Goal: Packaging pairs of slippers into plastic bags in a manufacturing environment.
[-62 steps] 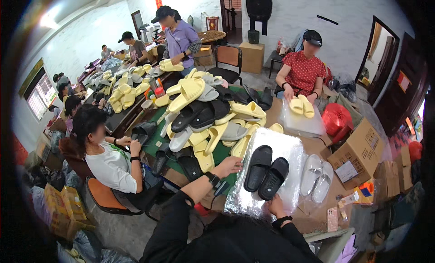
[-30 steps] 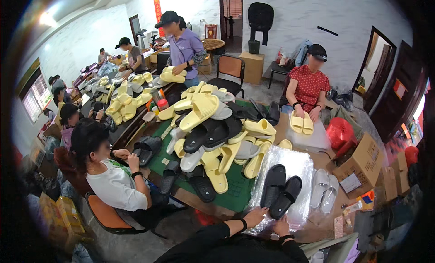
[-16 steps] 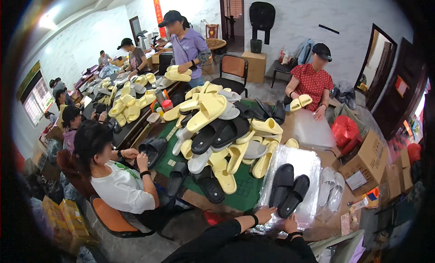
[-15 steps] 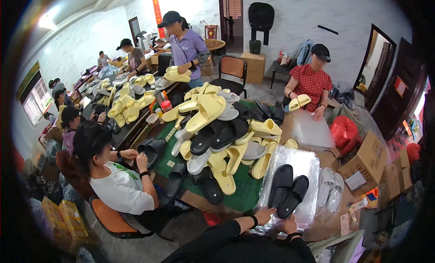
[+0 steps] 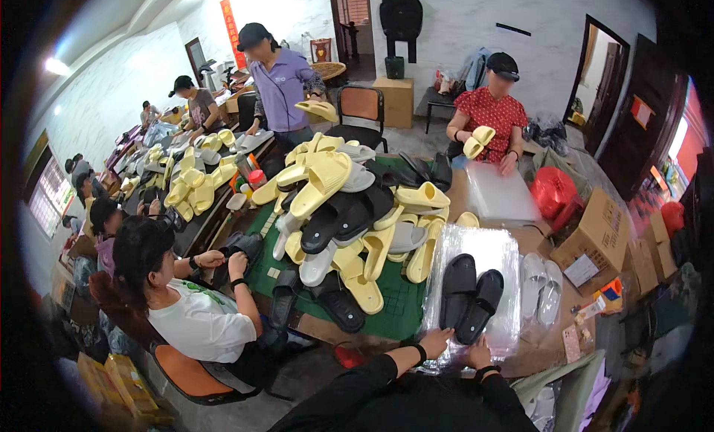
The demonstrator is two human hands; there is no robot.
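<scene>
Both my hands sit low, at the near end of the work. My left hand reaches forward with its fingers stretched out, the tips right by the heel of the left one of a pair of matte black slide slippers. My right hand is just beside it, one finger extended toward the other heel. The two hands are apart; whether either one pinches the plastic beneath, I cannot tell.

The black slippers lie soles down on a flat stack of glossy, clear plastic bags, toes pointing away from me. They look plain and evenly dark, dull against the shine underneath, with a broad band across each front. A small pale round mark shows on the right one's heel. That slipper sits slightly nearer to me; the heels are close together and the toes spread apart. Any finer texture is too small to make out.

Just right of the stack, a pale grey pair of slippers in clear plastic lies on the brown tabletop. To the left, a tall heap of yellow, grey and black slippers rises from a green mat.
</scene>
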